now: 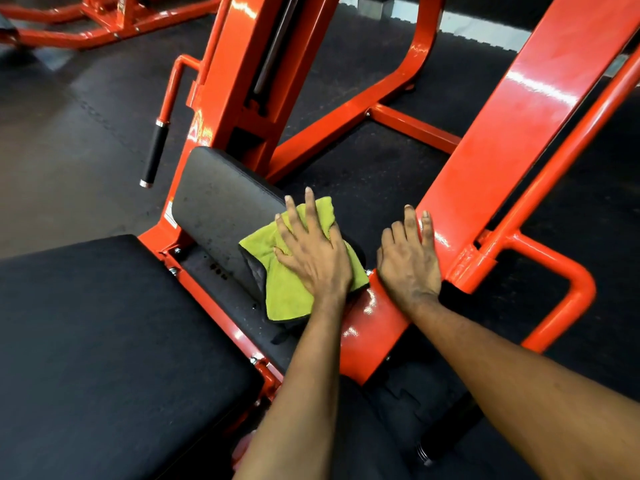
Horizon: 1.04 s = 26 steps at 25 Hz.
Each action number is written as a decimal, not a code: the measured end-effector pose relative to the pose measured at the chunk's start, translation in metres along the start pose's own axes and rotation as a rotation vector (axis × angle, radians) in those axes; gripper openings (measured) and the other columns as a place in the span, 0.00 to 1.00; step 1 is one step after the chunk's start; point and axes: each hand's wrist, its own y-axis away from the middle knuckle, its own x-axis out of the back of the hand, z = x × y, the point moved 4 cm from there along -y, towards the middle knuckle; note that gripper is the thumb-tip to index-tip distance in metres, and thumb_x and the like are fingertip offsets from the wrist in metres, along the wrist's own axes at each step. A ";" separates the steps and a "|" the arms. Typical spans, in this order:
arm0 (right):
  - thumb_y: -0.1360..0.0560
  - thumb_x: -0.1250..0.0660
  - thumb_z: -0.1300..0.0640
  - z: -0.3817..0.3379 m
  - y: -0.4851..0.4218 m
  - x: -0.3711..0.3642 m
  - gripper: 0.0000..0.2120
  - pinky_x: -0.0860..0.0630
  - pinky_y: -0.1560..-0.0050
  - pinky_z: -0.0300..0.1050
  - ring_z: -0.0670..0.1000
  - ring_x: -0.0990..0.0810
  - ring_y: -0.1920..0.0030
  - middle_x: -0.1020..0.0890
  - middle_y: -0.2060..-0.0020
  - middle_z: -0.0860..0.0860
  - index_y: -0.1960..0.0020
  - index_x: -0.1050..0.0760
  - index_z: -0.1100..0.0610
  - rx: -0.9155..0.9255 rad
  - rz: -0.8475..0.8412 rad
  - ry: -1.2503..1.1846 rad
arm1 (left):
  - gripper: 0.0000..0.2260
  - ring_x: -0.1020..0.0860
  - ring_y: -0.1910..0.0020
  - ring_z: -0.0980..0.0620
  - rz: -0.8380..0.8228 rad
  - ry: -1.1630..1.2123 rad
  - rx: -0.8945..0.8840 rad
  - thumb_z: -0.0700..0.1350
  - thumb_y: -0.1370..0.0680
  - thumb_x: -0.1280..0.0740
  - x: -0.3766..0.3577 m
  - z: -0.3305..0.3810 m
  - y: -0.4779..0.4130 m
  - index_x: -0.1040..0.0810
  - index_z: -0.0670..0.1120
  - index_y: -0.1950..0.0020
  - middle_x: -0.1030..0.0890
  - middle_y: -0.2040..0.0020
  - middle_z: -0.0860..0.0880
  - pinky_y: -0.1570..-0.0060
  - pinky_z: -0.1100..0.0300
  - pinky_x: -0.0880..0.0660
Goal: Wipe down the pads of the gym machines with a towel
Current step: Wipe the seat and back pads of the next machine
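Note:
A yellow-green towel point(287, 289) lies over the lower right corner of a small black pad point(218, 199) on an orange gym machine. My left hand point(311, 247) presses flat on the towel, fingers spread and straight. My right hand point(410, 258) rests on the orange frame beam point(512, 133) just right of the pad, fingers extended along the metal. A larger black seat pad point(104, 341) fills the lower left, apart from both hands.
A black-gripped handle point(154, 154) hangs left of the small pad. Orange frame tubes point(561, 296) curve at the right and cross the dark rubber floor point(374, 168) behind. Another orange machine point(104, 19) stands at the top left.

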 end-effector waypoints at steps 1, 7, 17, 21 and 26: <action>0.21 0.42 0.54 0.000 0.000 0.000 0.14 0.56 0.20 0.63 0.62 0.40 0.22 0.23 0.42 0.58 0.42 0.25 0.61 0.004 -0.003 0.007 | 0.32 0.52 0.19 0.47 -0.018 -0.049 -0.019 0.57 0.24 0.44 -0.002 -0.001 0.002 0.51 0.64 0.20 0.51 0.18 0.54 0.29 0.30 0.49; 0.20 0.43 0.52 -0.001 0.000 0.001 0.16 0.55 0.21 0.63 0.62 0.41 0.22 0.23 0.41 0.58 0.39 0.25 0.61 0.002 -0.034 0.031 | 0.29 0.59 0.19 0.48 -0.025 0.000 0.147 0.63 0.21 0.50 -0.002 -0.057 0.033 0.58 0.68 0.22 0.58 0.18 0.57 0.33 0.21 0.57; 0.21 0.43 0.54 0.000 0.000 -0.003 0.14 0.54 0.21 0.63 0.62 0.40 0.22 0.23 0.42 0.59 0.42 0.25 0.61 0.004 0.027 -0.003 | 0.28 0.52 0.20 0.43 0.016 0.149 0.482 0.53 0.18 0.42 0.027 -0.136 -0.088 0.48 0.66 0.21 0.51 0.18 0.52 0.31 0.24 0.51; 0.20 0.43 0.55 -0.001 -0.001 -0.006 0.14 0.54 0.21 0.63 0.62 0.40 0.22 0.23 0.42 0.59 0.43 0.25 0.62 -0.002 0.048 0.007 | 0.28 0.53 0.19 0.46 0.043 0.168 0.331 0.51 0.18 0.40 0.021 -0.116 -0.055 0.46 0.64 0.20 0.51 0.18 0.56 0.29 0.26 0.55; 0.22 0.47 0.54 0.001 0.001 -0.003 0.17 0.53 0.20 0.61 0.60 0.38 0.23 0.21 0.43 0.56 0.45 0.23 0.60 -0.019 0.055 -0.043 | 0.31 0.58 0.19 0.51 -0.138 0.123 0.091 0.57 0.23 0.45 0.014 -0.088 0.021 0.53 0.69 0.22 0.57 0.19 0.61 0.28 0.30 0.57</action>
